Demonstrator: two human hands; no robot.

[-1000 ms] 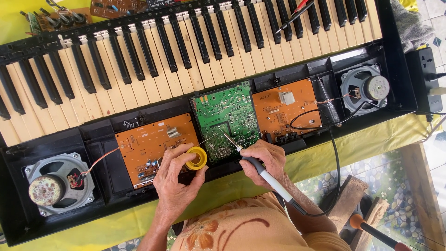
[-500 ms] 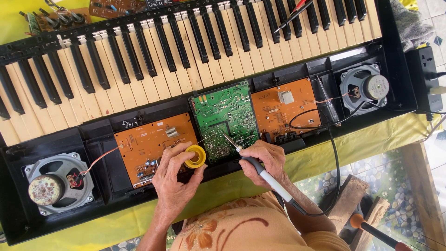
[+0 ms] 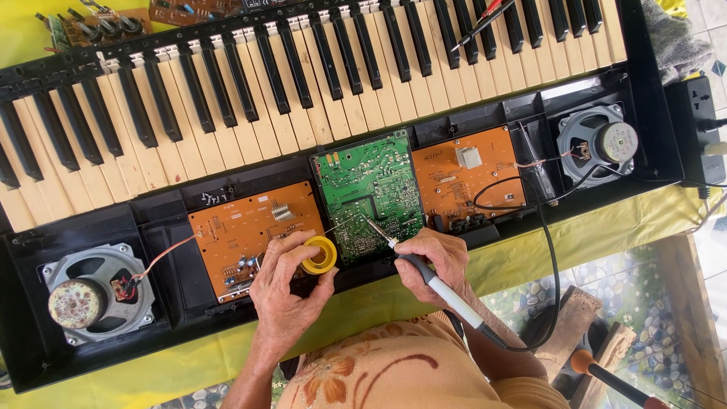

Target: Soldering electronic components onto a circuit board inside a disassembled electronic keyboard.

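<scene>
An opened electronic keyboard [image 3: 303,113] lies across the table with its circuit boards exposed. My left hand [image 3: 284,291] holds a small yellow spool of solder wire [image 3: 319,255], a thin strand running up to the green circuit board [image 3: 369,189]. My right hand [image 3: 432,261] grips a soldering iron [image 3: 447,291] like a pen, its tip touching the lower part of the green board where the strand ends. Orange boards sit to the left [image 3: 242,235] and right [image 3: 462,178] of the green one.
Speakers sit at the case's left [image 3: 95,291] and right [image 3: 598,144] ends. A black power strip [image 3: 697,129] lies at the far right. The iron's black cord [image 3: 549,257] loops over the yellow cloth [image 3: 606,227]. An orange-handled tool [image 3: 606,375] lies at the lower right.
Both hands stay almost still. The iron tip and solder strand remain on the same spot of the green board.
</scene>
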